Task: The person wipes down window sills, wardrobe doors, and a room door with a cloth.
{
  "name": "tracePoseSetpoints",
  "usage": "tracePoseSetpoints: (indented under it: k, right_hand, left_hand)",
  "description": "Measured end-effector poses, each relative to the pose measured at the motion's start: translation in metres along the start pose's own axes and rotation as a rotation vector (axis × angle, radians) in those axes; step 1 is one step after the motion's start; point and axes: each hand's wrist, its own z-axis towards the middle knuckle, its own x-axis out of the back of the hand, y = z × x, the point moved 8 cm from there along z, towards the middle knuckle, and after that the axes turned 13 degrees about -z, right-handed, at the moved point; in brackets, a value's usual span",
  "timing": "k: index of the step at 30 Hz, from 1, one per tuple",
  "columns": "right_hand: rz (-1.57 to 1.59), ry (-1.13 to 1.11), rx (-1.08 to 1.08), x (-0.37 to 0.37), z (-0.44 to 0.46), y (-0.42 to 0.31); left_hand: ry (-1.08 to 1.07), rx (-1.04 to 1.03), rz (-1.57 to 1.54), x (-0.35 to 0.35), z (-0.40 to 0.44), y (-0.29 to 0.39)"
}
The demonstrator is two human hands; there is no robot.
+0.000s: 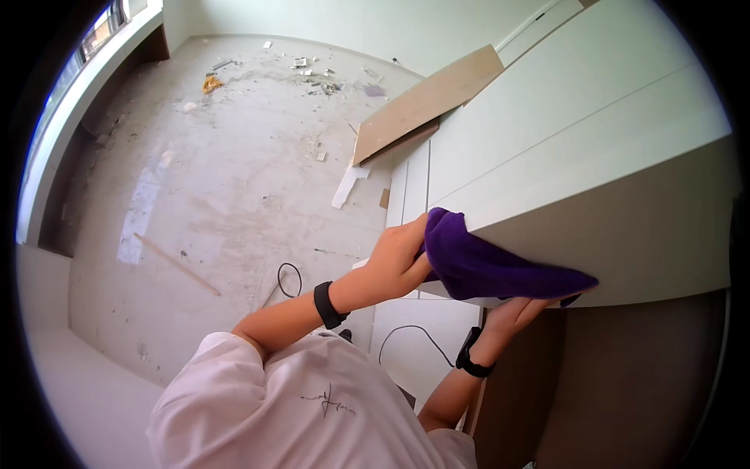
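A purple cloth (488, 262) lies against the edge and grey face of a white cabinet (625, 223). My left hand (397, 254) grips the cloth's left end near the cabinet corner, its fingertips partly hidden in the folds. Along the cloth's lower edge, my right hand (517, 313) holds it from below against the panel, with most of its fingers covered by fabric. Both wrists wear black bands.
Brown boards (426, 102) lean beside the white cabinet doors. Scraps and dust litter the floor (234, 172), with a thin wooden strip (178, 264) at left. A black cable (414, 327) curves below my arms. Right of them is a brown cabinet recess (641, 375).
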Motion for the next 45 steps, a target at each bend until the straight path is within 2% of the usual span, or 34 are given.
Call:
tracePoseSetpoints:
  k: [2, 3, 5, 8, 10, 12, 14, 16, 18, 19, 21, 22, 24, 26, 29, 31, 35, 37, 40, 44, 45]
  right_hand:
    - [0.161, -0.003, -0.189, -0.015, -0.025, 0.015]
    - [0.070, 0.018, -0.210, -0.019, -0.033, 0.014]
    - [0.148, -0.009, -0.274, -0.027, -0.039, 0.009]
    - [0.324, -0.090, -0.389, -0.031, -0.036, -0.019]
    - [0.341, -0.040, -0.385, -0.030, -0.028, -0.035]
    - [0.379, -0.077, -0.412, -0.033, -0.029, -0.044]
    - [0.152, -0.165, -0.107, -0.038, -0.024, -0.072]
    - [0.180, -0.162, -0.149, -0.038, -0.028, -0.066]
    - [0.060, -0.174, -0.059, -0.032, -0.031, -0.059]
    - [0.053, -0.162, -0.071, -0.025, -0.032, -0.056]
    - [-0.202, -0.226, 0.024, -0.016, -0.033, -0.062]
    - [-0.218, -0.222, 0.010, -0.014, -0.033, -0.060]
    - [-0.042, -0.181, 0.002, -0.007, -0.035, -0.059]
    - [0.026, -0.106, -0.067, 0.001, -0.054, -0.031]
    - [0.216, 0.063, -0.208, 0.020, -0.071, -0.021]
    - [0.306, 0.160, -0.246, 0.026, -0.079, -0.041]
    - [0.103, 0.153, -0.157, 0.039, -0.111, -0.062]
    - [0.110, 0.163, -0.284, 0.052, -0.136, -0.069]
    - [0.379, 0.074, -0.482, 0.065, -0.168, -0.086]
    - [0.408, -0.066, -0.674, 0.107, -0.236, -0.076]
    - [0.405, -0.094, -0.727, 0.123, -0.260, -0.071]
  left_hand:
    - [-0.027, 0.098, 0.061, 0.005, -0.021, -0.025]
    - [-0.026, 0.102, 0.061, 0.007, -0.027, -0.034]
    - [-0.056, 0.201, 0.000, 0.013, -0.039, -0.052]
    - [-0.107, 0.233, 0.031, 0.010, -0.028, -0.029]
    - [-0.226, 0.335, -0.125, 0.001, -0.005, -0.007]
    - [-0.183, 0.079, -0.064, -0.006, 0.013, 0.013]
    - [-0.172, 0.091, -0.098, -0.008, 0.018, 0.022]
    - [-0.163, 0.110, -0.138, -0.005, 0.018, 0.025]
    - [-0.114, 0.314, -0.148, 0.002, 0.001, 0.005]
    - [-0.087, 0.337, -0.168, 0.005, -0.007, 0.003]
    - [-0.073, 0.333, -0.160, 0.008, -0.023, -0.005]
    - [-0.041, 0.326, -0.151, 0.013, -0.029, -0.010]
    - [-0.068, 0.318, -0.118, 0.020, -0.039, -0.012]
    - [-0.126, 0.473, -0.168, 0.021, -0.049, -0.018]
    - [-0.059, 0.413, -0.198, 0.015, -0.063, -0.006]
    - [-0.008, 0.338, -0.220, 0.013, -0.077, 0.000]
    - [-0.076, 0.435, -0.196, 0.000, -0.114, 0.015]
    - [-0.131, 0.486, -0.225, -0.008, -0.130, 0.030]
    - [-0.255, 0.595, -0.259, -0.030, -0.161, 0.046]
    - [-0.395, 0.641, -0.380, -0.071, -0.197, 0.091]
    - [-0.501, 0.683, -0.405, -0.084, -0.207, 0.098]
